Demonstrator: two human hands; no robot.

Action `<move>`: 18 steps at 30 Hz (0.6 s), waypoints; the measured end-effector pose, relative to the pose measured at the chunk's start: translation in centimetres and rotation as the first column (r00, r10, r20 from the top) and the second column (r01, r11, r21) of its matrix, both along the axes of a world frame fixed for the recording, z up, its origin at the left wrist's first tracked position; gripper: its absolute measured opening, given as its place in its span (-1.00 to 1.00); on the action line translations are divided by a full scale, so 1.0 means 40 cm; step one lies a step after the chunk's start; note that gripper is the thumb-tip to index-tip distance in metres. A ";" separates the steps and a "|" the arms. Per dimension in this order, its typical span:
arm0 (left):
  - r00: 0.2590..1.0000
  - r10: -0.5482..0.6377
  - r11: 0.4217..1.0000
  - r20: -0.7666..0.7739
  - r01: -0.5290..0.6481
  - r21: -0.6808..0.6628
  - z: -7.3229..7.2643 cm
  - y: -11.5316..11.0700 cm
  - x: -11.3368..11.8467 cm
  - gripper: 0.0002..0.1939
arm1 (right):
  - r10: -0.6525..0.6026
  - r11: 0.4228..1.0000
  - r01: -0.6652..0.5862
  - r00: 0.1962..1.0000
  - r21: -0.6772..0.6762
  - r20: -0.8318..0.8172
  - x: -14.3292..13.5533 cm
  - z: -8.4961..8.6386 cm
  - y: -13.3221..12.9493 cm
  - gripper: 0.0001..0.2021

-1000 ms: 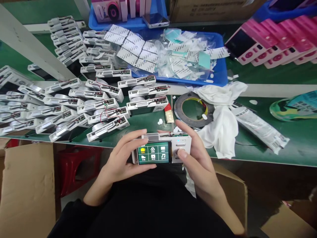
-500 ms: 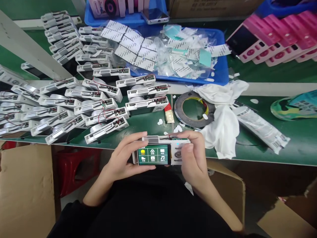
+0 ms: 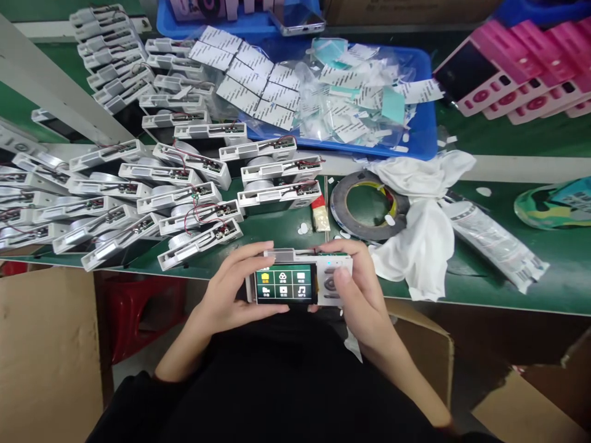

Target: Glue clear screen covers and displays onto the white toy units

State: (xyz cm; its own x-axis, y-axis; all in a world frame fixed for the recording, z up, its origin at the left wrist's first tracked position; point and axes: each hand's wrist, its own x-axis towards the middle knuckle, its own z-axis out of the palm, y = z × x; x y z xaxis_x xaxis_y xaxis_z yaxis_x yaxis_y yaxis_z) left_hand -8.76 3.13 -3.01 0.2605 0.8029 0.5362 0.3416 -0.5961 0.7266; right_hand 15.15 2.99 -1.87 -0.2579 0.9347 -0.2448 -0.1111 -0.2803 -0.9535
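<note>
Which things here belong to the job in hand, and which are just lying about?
Belongs, by the look of it:
- lit-screen device, held in the left hand and right hand
- similar open-topped white units

Untouched, seemingly just lying about:
- tape roll
- white cloth
- phone
- plastic packet

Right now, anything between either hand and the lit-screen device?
Nothing visible. The left hand and right hand grip the device directly at opposite ends; the tape roll lies beyond it on the bench.
</note>
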 end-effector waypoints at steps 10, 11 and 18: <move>0.999 0.014 0.999 0.028 -0.013 -0.043 -0.009 0.004 -0.011 -0.25 | 0.052 0.994 -0.051 0.999 -0.091 0.009 -0.001 0.053 -0.006 -0.48; 0.999 0.016 0.999 0.028 -0.015 -0.043 -0.009 0.004 -0.012 -0.26 | 0.051 0.994 -0.049 0.999 -0.096 0.012 -0.004 0.057 -0.006 -0.47; 1.000 0.020 0.999 0.014 -0.019 -0.038 -0.007 0.006 -0.012 -0.30 | -0.007 0.997 0.007 1.000 -0.071 0.001 -0.021 0.035 0.001 -0.47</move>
